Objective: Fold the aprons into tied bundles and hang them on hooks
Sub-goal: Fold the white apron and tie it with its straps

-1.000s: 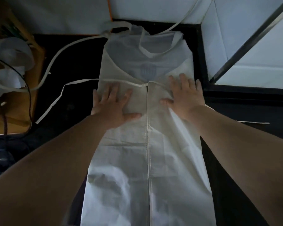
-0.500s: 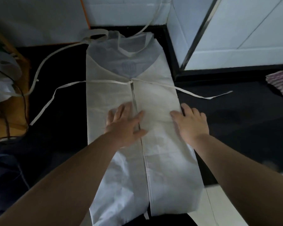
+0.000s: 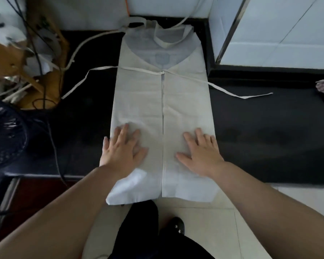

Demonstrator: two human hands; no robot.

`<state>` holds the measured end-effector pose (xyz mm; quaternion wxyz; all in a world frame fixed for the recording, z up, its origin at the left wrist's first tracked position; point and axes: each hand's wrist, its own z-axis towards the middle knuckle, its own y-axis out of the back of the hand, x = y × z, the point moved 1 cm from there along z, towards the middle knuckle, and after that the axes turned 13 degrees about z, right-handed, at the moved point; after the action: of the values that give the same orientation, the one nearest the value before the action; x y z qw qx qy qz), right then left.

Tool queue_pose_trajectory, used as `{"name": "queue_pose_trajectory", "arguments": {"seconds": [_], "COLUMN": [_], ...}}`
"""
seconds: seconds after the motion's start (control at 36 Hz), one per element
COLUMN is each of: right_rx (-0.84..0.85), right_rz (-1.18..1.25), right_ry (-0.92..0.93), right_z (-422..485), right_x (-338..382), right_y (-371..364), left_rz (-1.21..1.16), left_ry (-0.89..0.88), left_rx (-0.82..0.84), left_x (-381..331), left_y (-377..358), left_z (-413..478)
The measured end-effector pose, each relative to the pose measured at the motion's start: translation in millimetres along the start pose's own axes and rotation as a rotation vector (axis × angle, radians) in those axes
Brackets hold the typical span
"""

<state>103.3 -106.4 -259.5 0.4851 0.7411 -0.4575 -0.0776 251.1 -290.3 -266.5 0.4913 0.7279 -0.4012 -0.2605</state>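
White thin fabric apron (image 3: 163,101) lying flat on a dark counter (image 3: 269,131), sides folded in to meet at a centre seam, waist ties trailing outward, left hand (image 3: 123,150) and right hand (image 3: 200,154) spread flat on its lower half, hem overhanging the counter edge

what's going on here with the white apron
A person is folding a white apron laid lengthwise on a dark counter. Its two sides are folded in to meet down the middle. The left hand and right hand press flat on its near end, one on each flap. The waist ties lie loose to both sides, so nothing is bundled or tied yet.
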Motion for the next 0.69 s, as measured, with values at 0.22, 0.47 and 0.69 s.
{"name": "queue_pose_trajectory", "arguments": {"seconds": [0.22, 0.47, 0.69], "right_rx": [-0.008, -0.078, -0.219], "right_rz": [-0.063, -0.036, -0.031], "right_ry": [-0.009, -0.019, 0.099], "right_z": [25.1, 95.9, 66.8], "right_x": [1.3, 11.5, 31.7], "right_y": [-5.3, 37.8, 33.0], "left_rz": [0.099, 0.189, 0.090], "left_ry": [0.010, -0.016, -0.055], "left_rx": [0.085, 0.054, -0.161], "left_x": [7.3, 24.9, 20.5], "left_y": [-10.8, 25.8, 8.3], "left_z": [0.9, 85.7, 49.4]}}
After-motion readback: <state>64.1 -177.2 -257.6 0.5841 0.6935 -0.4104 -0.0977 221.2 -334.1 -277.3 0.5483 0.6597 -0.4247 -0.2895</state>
